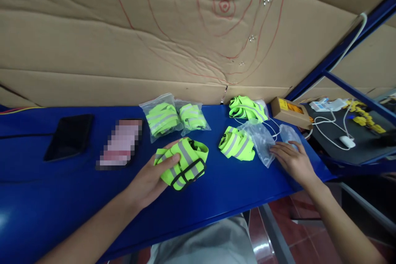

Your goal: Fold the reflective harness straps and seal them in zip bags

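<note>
My left hand (151, 179) is wrapped round a folded neon-yellow reflective vest (185, 163) with grey stripes and black trim, held just above the blue table (77, 189). My right hand (292, 159) lies flat with fingers spread on an empty clear plastic bag (262, 140) near the table's right end. Another folded vest (236, 144) lies beside that bag. Two bagged vests (173, 117) sit further back, and an unbagged one (246, 108) lies at the back right.
A dark tablet (69, 136) and a blurred card (121, 143) lie on the left. A small cardboard box (291, 112) sits at the back right. White cables and yellow parts (360, 117) cover a side shelf. A cardboard wall (154, 41) stands behind.
</note>
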### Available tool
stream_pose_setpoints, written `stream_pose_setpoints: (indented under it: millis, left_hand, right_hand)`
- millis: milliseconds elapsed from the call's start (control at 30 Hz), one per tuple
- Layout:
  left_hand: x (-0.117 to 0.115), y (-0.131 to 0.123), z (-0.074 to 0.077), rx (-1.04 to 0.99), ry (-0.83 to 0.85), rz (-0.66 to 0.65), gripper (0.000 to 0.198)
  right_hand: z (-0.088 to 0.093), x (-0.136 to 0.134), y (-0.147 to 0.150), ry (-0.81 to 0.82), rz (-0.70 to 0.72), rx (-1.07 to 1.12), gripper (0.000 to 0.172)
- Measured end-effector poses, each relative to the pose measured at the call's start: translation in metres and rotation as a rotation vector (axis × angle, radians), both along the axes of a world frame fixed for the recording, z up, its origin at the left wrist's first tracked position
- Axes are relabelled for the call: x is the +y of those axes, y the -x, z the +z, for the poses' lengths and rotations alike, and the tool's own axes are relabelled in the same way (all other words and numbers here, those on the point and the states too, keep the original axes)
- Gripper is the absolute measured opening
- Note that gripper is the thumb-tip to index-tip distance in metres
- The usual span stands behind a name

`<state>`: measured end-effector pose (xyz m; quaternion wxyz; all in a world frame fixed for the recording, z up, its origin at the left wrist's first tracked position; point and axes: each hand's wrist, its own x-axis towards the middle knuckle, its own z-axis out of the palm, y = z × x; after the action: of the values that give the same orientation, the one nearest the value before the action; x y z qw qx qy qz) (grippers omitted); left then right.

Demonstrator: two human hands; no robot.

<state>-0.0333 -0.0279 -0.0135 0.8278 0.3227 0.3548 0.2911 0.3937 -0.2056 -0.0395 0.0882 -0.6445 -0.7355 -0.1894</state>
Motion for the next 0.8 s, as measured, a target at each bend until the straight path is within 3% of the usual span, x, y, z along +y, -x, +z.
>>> stream_pose_setpoints:
  millis: [100,167,300,400,467,600,800]
  left_hand:
    - [-0.005,0.000,-0.005,0.035,-0.096,-0.090,0.062]
    - [-0.011,-0.001,-0.007,0.078,-0.209,-0.164,0.055]
    - [-0.020,-0.007,-0.008,0.156,-0.368,-0.289,0.050]
    - [-0.019,-0.011,-0.009,0.178,-0.459,-0.206,0.044]
    - [-0.017,-0.013,-0.012,0.166,-0.441,-0.133,0.042]
    - [-0.017,-0.014,-0.019,0.132,-0.296,-0.116,0.048]
    - [-0.015,-0.017,-0.018,0.142,-0.184,-0.075,0.070]
  right_hand:
    - [0.016,0.014,0.044,-0.210,-0.019,0.082,0.015]
    - [0.024,0.032,0.081,-0.308,-0.048,0.184,0.018]
    - [0.026,0.073,0.157,-0.192,0.062,0.244,0.025]
    - [0.020,0.093,0.196,-0.042,0.134,0.437,0.030]
    - [0.017,0.098,0.207,0.023,0.173,0.664,0.030]
    - [0.019,0.098,0.209,0.101,0.155,0.991,0.026]
    - [0.026,0.090,0.211,0.027,0.160,1.074,0.027]
